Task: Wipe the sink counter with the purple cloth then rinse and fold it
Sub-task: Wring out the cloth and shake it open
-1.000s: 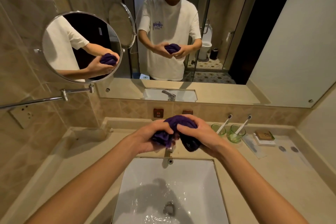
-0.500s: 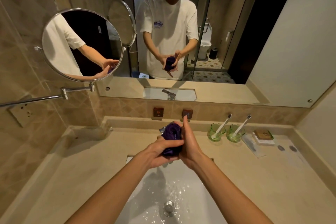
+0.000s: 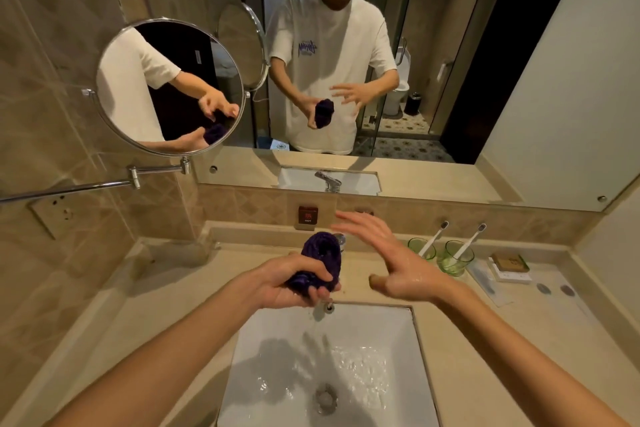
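Observation:
The purple cloth is bunched into a wet wad above the back edge of the white sink. My left hand grips the lower part of the wad, fingers curled round it. My right hand hovers just to the right of the cloth, wet, fingers spread and straight, holding nothing. Water runs down into the sink below the cloth, and the basin floor is wet around the drain. The tap is mostly hidden behind the cloth.
The beige counter surrounds the sink. Two green glasses with toothbrushes and a small soap tray stand at the back right. A round swing-arm mirror juts from the left wall; the big wall mirror reflects me.
My right hand has let go of the cloth and moved away to the right with fingers spread. The left hand alone now holds the wad.

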### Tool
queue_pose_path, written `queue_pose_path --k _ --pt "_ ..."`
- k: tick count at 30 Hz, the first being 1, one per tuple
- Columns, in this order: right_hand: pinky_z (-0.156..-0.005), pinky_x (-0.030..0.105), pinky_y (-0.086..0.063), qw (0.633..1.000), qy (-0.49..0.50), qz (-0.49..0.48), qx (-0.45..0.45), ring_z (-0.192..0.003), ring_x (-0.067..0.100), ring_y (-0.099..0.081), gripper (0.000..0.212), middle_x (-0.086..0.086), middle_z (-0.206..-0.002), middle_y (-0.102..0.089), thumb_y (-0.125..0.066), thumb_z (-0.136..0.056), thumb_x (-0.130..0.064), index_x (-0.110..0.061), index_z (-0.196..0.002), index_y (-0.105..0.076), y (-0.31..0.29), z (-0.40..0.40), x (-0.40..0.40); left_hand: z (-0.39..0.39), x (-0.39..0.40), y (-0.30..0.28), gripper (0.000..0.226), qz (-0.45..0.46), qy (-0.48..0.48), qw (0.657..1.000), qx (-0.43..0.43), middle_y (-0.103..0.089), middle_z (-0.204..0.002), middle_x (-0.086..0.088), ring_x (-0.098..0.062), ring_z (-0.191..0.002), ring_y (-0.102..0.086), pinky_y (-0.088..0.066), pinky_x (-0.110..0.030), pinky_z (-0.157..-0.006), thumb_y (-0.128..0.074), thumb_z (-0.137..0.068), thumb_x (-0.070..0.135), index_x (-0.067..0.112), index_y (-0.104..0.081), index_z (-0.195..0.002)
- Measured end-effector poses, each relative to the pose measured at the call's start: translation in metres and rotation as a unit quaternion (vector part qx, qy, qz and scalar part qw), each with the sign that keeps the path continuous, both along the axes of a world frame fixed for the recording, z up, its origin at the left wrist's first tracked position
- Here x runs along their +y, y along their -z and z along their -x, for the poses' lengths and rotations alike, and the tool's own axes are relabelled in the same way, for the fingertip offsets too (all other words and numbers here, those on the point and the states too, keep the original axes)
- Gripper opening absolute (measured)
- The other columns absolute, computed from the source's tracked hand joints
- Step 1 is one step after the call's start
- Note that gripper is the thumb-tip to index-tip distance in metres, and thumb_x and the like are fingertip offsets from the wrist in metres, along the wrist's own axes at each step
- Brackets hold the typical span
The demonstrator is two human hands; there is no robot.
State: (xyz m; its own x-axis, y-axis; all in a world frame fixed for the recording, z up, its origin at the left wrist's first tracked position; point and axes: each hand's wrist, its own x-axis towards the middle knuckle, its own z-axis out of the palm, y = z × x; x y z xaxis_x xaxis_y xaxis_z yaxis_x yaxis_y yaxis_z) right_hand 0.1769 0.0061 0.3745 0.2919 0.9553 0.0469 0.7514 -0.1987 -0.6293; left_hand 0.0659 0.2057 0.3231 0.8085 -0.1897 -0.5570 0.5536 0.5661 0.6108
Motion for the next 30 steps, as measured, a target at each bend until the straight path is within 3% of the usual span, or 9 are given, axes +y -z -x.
queue_pose_path --k 3,6,8,10,14,18,22,26,30 --pt "-0.124 0.052 0.003 0.934 -0.109 0.083 -0.330 -0.153 0.018 0.025 0.123 -0.016 -0.166 0.023 -0.074 -0.069 -0.013 -0.039 -0.160 0.004 0.000 0.007 -0.002 0.000 0.011 -0.015 0.040 0.038 0.061 0.997 -0.001 -0.063 -0.095 -0.022 -0.018 -0.065 -0.055 -0.047 -0.018 -0.050 -0.062 -0.078 -0.009 -0.004 -0.051 -0.116" --pt "-0.125 0.056 -0.001 0.878 -0.145 0.026 -0.455 -0.156 0.029 0.015 0.135 -0.003 -0.170 0.016 -0.087 -0.068 -0.037 -0.024 -0.161 0.010 0.013 0.000 0.004 -0.001 0.015 -0.033 0.054 0.030 0.177 0.983 -0.033 -0.063 -0.097 -0.021 -0.015 -0.067 -0.057 -0.048 -0.018 -0.054 -0.076 -0.072 -0.007 -0.002 -0.049 -0.119" --pt "-0.125 0.058 -0.016 0.873 -0.162 -0.098 -0.450 -0.156 0.034 -0.008 0.115 0.004 -0.170 -0.009 -0.085 -0.076 -0.037 -0.017 -0.161 -0.011 0.016 -0.012 0.013 -0.004 0.014 -0.042 0.058 0.047 0.256 0.964 -0.050 -0.063 -0.100 -0.019 -0.012 -0.068 -0.058 -0.050 -0.018 -0.056 -0.078 -0.074 -0.001 -0.001 -0.046 -0.122" --pt "-0.120 0.054 -0.031 0.853 -0.169 -0.244 -0.429 -0.146 0.035 -0.035 0.079 0.010 -0.156 -0.034 -0.078 -0.089 -0.027 -0.010 -0.150 -0.031 0.015 -0.018 0.027 -0.008 0.010 -0.051 0.058 0.068 0.325 0.942 -0.057 -0.064 -0.099 -0.014 -0.009 -0.069 -0.057 -0.051 -0.016 -0.057 -0.081 -0.074 0.004 0.000 -0.047 -0.121" --pt "-0.102 0.037 -0.049 0.821 -0.181 -0.350 -0.413 -0.109 0.031 -0.057 0.048 0.015 -0.127 -0.047 -0.068 -0.096 -0.016 -0.006 -0.134 -0.040 0.002 -0.015 0.044 -0.018 0.006 -0.064 0.049 0.101 0.417 0.902 -0.047 -0.062 -0.096 -0.008 -0.007 -0.069 -0.057 -0.050 -0.014 -0.056 -0.080 -0.076 0.006 0.005 -0.052 -0.117" --pt "-0.084 0.034 -0.053 0.831 -0.161 -0.352 -0.399 -0.091 0.028 -0.061 0.031 0.021 -0.109 -0.063 -0.059 -0.102 -0.021 -0.003 -0.125 -0.046 -0.005 -0.013 0.048 -0.023 0.011 -0.067 0.053 0.076 0.440 0.893 -0.056 -0.061 -0.091 -0.002 -0.004 -0.064 -0.055 -0.047 -0.012 -0.054 -0.081 -0.075 0.013 0.007 -0.048 -0.116" --pt "-0.076 0.031 -0.052 0.841 -0.146 -0.315 -0.415 -0.080 0.025 -0.061 0.028 0.018 -0.091 -0.069 -0.067 -0.097 -0.019 -0.001 -0.114 -0.054 0.004 -0.021 0.054 -0.027 0.017 -0.061 0.049 0.064 0.385 0.920 -0.013 -0.059 -0.088 -0.004 -0.005 -0.063 -0.054 -0.048 -0.015 -0.053 -0.080 -0.076 0.007 0.003 -0.051 -0.116" --pt "-0.058 0.031 -0.051 0.862 -0.145 -0.221 -0.432 -0.065 0.022 -0.057 0.027 0.010 -0.080 -0.063 -0.069 -0.091 -0.021 0.001 -0.104 -0.063 0.021 -0.034 0.053 -0.034 0.015 -0.052 0.031 -0.075 0.328 0.942 0.013 -0.055 -0.082 -0.007 -0.005 -0.058 -0.048 -0.041 -0.014 -0.047 -0.072 -0.082 0.002 0.002 -0.052 -0.106" --pt "-0.048 0.035 -0.052 0.907 -0.108 -0.076 -0.400 -0.058 0.025 -0.060 0.038 0.009 -0.080 -0.065 -0.082 -0.078 -0.030 -0.005 -0.099 -0.061 0.036 -0.033 0.052 -0.039 0.009 -0.037 0.014 -0.222 0.319 0.921 0.010 -0.050 -0.073 -0.007 -0.010 -0.055 -0.043 -0.035 -0.018 -0.045 -0.064 -0.091 0.000 0.006 -0.053 -0.097"
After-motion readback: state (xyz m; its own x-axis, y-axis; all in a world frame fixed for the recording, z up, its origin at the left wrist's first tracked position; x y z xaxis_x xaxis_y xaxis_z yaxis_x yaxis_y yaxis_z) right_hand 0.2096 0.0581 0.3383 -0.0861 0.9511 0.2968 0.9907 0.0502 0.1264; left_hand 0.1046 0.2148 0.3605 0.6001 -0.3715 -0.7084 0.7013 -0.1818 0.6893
